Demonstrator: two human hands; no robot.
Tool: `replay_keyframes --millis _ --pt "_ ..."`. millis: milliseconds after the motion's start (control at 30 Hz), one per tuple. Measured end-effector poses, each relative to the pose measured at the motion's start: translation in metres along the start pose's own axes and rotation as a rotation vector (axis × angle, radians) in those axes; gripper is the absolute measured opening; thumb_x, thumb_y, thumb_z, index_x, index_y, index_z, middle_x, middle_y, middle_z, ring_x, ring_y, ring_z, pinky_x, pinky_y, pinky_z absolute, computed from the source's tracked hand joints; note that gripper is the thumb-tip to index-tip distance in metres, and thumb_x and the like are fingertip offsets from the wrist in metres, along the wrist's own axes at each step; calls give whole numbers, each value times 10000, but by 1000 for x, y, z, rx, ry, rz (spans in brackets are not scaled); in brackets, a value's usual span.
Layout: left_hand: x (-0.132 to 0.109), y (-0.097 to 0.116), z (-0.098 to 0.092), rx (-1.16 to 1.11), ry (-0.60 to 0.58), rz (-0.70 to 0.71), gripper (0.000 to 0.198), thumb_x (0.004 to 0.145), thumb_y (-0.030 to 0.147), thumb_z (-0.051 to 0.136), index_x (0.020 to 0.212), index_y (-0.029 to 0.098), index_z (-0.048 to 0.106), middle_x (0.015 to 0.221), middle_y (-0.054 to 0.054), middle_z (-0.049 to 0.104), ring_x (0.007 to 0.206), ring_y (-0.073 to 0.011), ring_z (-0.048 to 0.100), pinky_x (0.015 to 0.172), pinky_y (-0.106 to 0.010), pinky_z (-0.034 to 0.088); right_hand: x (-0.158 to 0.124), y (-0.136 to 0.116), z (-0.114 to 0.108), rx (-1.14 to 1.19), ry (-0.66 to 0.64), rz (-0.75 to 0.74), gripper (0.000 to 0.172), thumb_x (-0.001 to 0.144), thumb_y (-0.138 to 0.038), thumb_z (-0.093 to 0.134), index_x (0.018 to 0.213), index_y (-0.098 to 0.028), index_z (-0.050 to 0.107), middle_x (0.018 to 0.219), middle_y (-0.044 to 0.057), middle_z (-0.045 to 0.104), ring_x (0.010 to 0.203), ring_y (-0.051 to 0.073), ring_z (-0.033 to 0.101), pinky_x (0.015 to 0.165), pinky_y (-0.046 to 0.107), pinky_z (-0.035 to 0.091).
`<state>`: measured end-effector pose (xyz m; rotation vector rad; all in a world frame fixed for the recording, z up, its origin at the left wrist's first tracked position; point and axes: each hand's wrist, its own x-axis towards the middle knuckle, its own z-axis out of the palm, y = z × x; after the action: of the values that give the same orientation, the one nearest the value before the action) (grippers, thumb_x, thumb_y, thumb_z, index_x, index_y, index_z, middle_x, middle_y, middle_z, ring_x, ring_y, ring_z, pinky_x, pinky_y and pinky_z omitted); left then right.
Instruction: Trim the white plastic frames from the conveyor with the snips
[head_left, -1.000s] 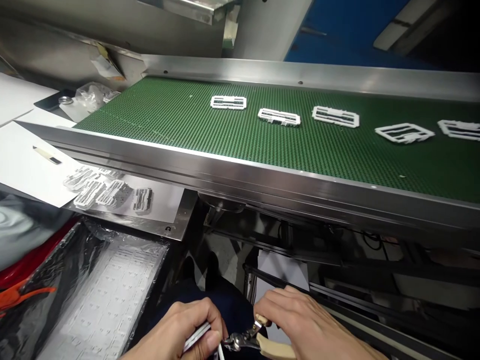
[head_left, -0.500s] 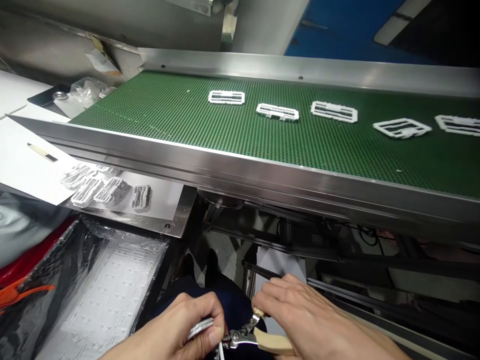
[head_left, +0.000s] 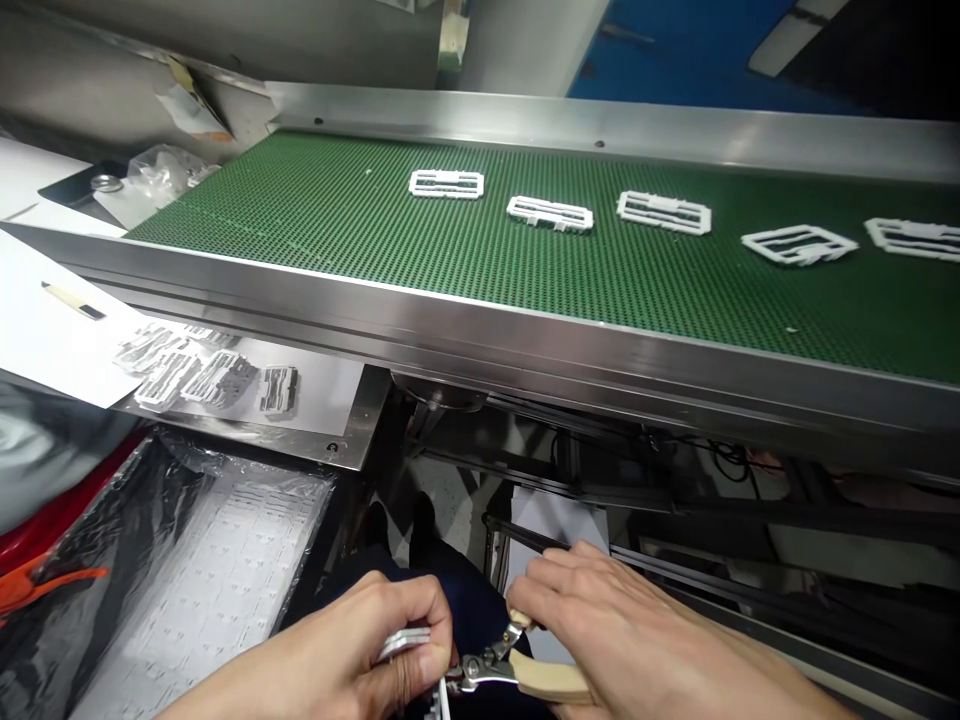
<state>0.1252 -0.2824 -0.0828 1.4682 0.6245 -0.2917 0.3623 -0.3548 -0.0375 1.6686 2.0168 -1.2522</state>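
My left hand (head_left: 390, 640) is closed on a white plastic frame (head_left: 405, 642), its lower part running out of the picture at the bottom edge. In my right hand (head_left: 600, 620) are cutting pliers (head_left: 480, 668) with cream-coloured handles, and its fingers wrap around them. The pliers' handles are spread apart. Their jaws lie right beside the frame at my left fingertips; whether the blades touch it is hidden.
Several white plastic frames (head_left: 551, 213) lie on a green conveyor belt (head_left: 315, 220) with a metal side rail (head_left: 480, 320). At left, more frames (head_left: 217, 378) are piled on a metal ledge (head_left: 352, 440). Below it, a plastic-lined box (head_left: 202, 560) holds layered white parts. Orange-handled tool (head_left: 52, 588) at far left.
The view has shifted slightly, so the belt and frames appear a little higher and further left. Both hands keep nearly the same pose, with the frame and pliers still held.
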Motion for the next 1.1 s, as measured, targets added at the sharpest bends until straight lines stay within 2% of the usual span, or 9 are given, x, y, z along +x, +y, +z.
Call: replay_keyframes --millis 200,433,567,733,833,933,1033,1100 --pt "2 5 -3 35 -29 41 292 946 468 376 804 223 448 798 48 491 770 -149 460 755 -246 328 2 -5 -11 36 -97 52 302 759 -178 578 1053 -238 610 1091 71 618 1103 280 556 1043 481 359" --pt "7 6 -4 64 -43 74 258 955 419 377 795 227 444 789 49 488 768 -147 451 748 -227 333 2 -3 -10 -24 -115 69 343 766 -190 573 1105 -248 579 1144 66 595 1159 266 517 1100 465 281" --pt "9 8 -4 71 -53 64 249 953 411 384 796 227 444 778 51 486 753 -145 456 740 -228 327 2 -8 -15 -86 -145 98 204 764 -210 567 963 -251 589 1015 50 606 1039 270 559 963 445 421" --pt "12 9 -4 88 -36 77 261 947 422 393 793 226 471 745 43 504 721 -152 462 729 -230 348 2 -7 -13 -185 -90 62 248 735 -172 540 961 -257 594 948 45 597 934 263 572 915 450 425" --pt "13 7 -3 69 -34 65 273 940 432 400 780 223 470 733 39 498 704 -152 451 706 -229 359 2 -3 -9 -206 -28 29 164 718 -172 514 836 -269 573 826 21 570 793 247 557 707 372 451" --pt "13 4 0 -32 -13 37 264 936 421 421 768 219 445 751 34 504 700 -148 434 661 -235 354 3 2 -8 -198 4 31 95 691 -195 528 747 -271 543 732 7 540 712 234 530 589 311 368" --pt "14 2 6 -329 -17 40 216 915 408 480 826 212 463 868 -10 606 718 -148 446 632 -249 353 4 6 -8 -120 1 99 28 742 -267 536 715 -266 544 724 12 547 697 217 533 560 286 314" --pt "16 1 12 -522 -15 18 208 791 286 660 880 200 492 918 -13 617 721 -139 440 626 -245 348 5 11 -7 -38 -10 190 177 806 -345 506 662 -242 511 690 13 541 665 194 522 534 270 288"
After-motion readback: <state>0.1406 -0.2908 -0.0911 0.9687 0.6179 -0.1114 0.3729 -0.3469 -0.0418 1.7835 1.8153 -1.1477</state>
